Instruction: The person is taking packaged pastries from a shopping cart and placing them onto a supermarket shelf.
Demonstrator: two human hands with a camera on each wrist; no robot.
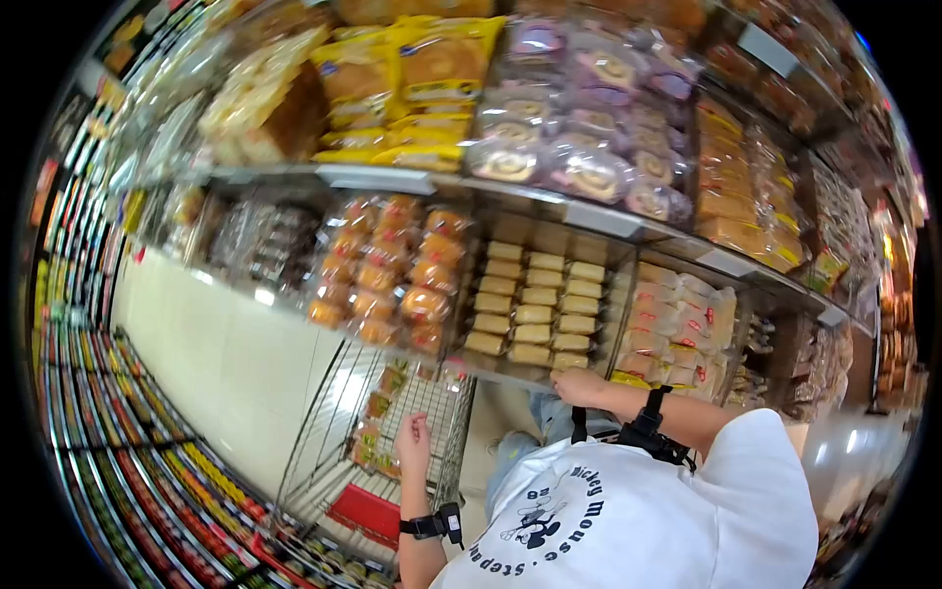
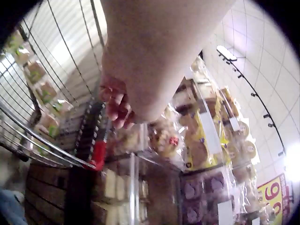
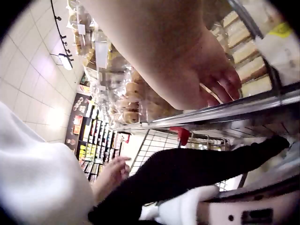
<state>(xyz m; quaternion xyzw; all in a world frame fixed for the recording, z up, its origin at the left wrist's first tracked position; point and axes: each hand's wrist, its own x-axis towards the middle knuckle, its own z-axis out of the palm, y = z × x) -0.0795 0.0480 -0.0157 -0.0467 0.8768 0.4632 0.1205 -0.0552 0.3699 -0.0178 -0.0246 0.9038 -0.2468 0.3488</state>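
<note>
My right hand (image 1: pixel 576 386) is at the front edge of a shelf bin, right by the nearest of several rows of pale wrapped cakes (image 1: pixel 533 314). In the right wrist view the fingers of that right hand (image 3: pixel 213 79) bend loosely beside the cakes (image 3: pixel 248 56), and nothing shows between them. Over the wire shopping cart (image 1: pixel 319 432) hovers my left hand (image 1: pixel 414 442), its fingers loosely curled around nothing. Below it in the cart lie several clear packs with green labels (image 1: pixel 376 404).
Left of the cakes are round orange-brown buns (image 1: pixel 378 275); on the right are white packs with red print (image 1: pixel 677 324). An upper shelf holds yellow bread bags (image 1: pixel 446 64) and purple-wrapped rolls (image 1: pixel 589 167). The cart has a red panel (image 1: pixel 363 512). Stocked shelves (image 1: pixel 128 422) line the far left.
</note>
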